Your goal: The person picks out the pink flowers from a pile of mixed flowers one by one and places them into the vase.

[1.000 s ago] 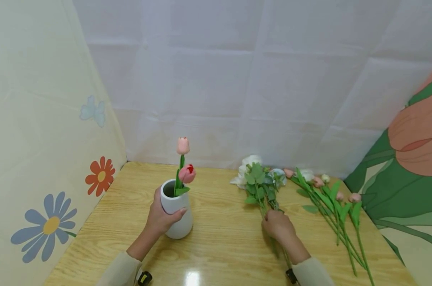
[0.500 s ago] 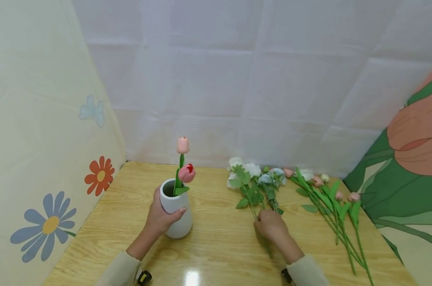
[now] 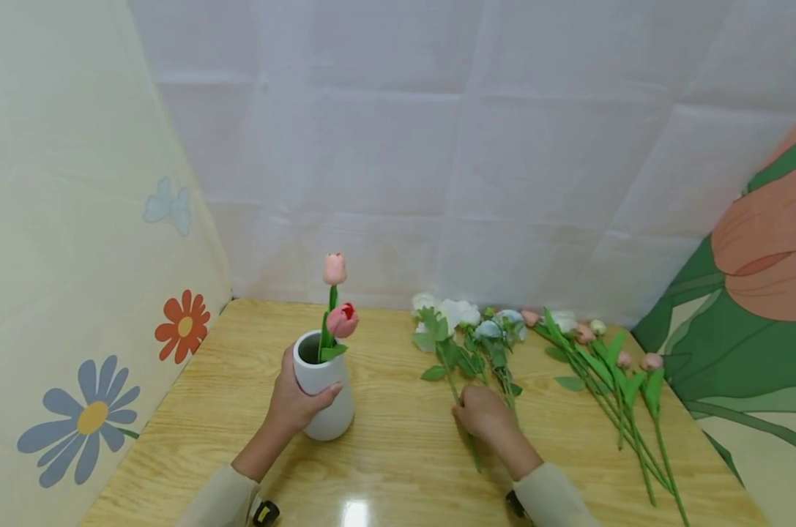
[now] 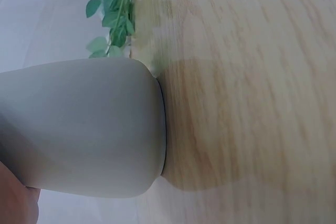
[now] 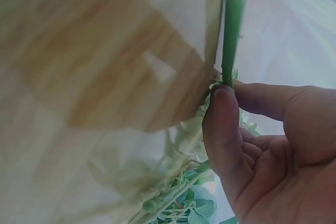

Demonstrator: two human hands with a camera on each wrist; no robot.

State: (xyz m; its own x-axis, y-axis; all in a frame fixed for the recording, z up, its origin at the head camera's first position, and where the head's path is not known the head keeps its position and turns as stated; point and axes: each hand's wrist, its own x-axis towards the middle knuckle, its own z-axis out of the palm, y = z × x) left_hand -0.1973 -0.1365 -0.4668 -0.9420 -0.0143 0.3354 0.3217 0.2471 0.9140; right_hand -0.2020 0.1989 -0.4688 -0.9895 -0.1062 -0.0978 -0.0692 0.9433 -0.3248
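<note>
White vase on wood-grain table; creased backdrop, probably cloth.

So it's a light wood-grain bench with a creased white sheet hung behind it. Left side's a cream panel printed with a blue daisy, an orange-red flower and a faint pale-blue shape, probably a butterfly, kinda washed out tho. On the right there's a huge coral tulip print with green leaves, cut off by the edge.

A creased, pale sheet covers the far side behind the wood-grain bench. Printed flowers decorate the cream left wall and right wall. Light glares on the bench's near part.
</note>
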